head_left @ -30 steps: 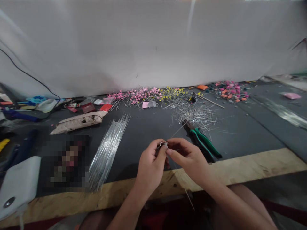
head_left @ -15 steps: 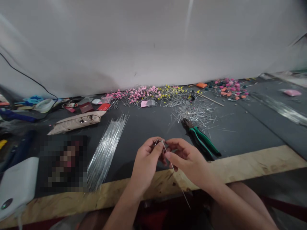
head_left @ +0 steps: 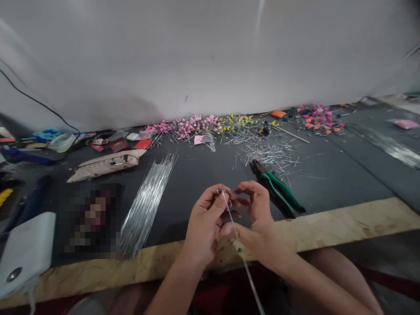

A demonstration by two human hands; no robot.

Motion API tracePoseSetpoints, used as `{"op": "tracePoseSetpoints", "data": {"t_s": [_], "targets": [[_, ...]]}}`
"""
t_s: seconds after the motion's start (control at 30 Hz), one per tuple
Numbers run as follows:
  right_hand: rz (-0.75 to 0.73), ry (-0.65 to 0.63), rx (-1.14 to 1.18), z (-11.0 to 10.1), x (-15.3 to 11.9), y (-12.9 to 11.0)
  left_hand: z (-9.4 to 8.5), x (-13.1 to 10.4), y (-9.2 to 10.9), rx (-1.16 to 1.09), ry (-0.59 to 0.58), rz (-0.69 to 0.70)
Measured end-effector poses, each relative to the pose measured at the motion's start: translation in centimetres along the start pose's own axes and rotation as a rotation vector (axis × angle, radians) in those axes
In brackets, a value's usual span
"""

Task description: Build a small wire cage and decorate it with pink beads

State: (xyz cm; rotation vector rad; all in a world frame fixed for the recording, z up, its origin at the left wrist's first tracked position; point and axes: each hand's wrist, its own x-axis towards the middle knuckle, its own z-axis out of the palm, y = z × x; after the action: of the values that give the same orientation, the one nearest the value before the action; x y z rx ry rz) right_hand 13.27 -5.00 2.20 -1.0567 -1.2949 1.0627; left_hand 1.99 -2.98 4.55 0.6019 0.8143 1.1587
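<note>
Near the table's front edge, my left hand (head_left: 208,216) pinches a thin silvery wire (head_left: 244,262) between thumb and fingers. A small bent-wire piece (head_left: 229,202) shows at its fingertips, its shape partly covered. The wire's long end runs down past the table edge toward me. My right hand (head_left: 257,216) is close beside it, fingers spread and curved, with its thumb by the wire; nothing is gripped in it. Green-handled pliers (head_left: 278,190) lie to the right of my hands. A bundle of straight wires (head_left: 149,203) rests to the left.
Pink flower-headed wires (head_left: 197,126), yellow ones (head_left: 234,122) and a heap of short cut wires (head_left: 271,153) line the back. A beige rolled pouch (head_left: 106,165) and a white power bank (head_left: 28,251) are on the left. The light wall (head_left: 210,57) rises behind.
My right hand has opened its fingers and let go of the wire. The wire's free end has swung nearer to me. My left hand keeps its pinch.
</note>
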Motion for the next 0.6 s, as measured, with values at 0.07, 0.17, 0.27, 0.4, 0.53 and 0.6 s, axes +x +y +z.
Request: {"op": "tracePoseSetpoints", "data": {"t_s": [0.07, 0.17, 0.27, 0.4, 0.53, 0.6], "targets": [[-0.074, 0.068, 0.036, 0.1, 0.1, 0.0, 0.2, 0.0, -0.3, -0.011, 0.005, 0.037], [-0.080, 0.107, 0.133, 0.2, 0.4, -0.4, 0.3, 0.0, -0.6, -0.053, 0.007, 0.063], [0.066, 0.108, 0.250, 0.2, 0.8, -0.7, 0.3, 0.0, -0.6, -0.083, 0.002, 0.072], [0.214, 0.112, 0.421, 0.2, 1.2, -0.4, 0.2, -0.1, -0.5, -0.076, -0.045, 0.034], [0.315, 0.079, 0.552, 0.0, 1.7, -0.3, 0.0, -0.2, -0.5, -0.067, -0.098, 0.007], [0.372, 0.043, 0.584, -0.1, 1.9, -0.3, -0.2, -0.1, -0.5, -0.025, -0.133, 0.011]]}}
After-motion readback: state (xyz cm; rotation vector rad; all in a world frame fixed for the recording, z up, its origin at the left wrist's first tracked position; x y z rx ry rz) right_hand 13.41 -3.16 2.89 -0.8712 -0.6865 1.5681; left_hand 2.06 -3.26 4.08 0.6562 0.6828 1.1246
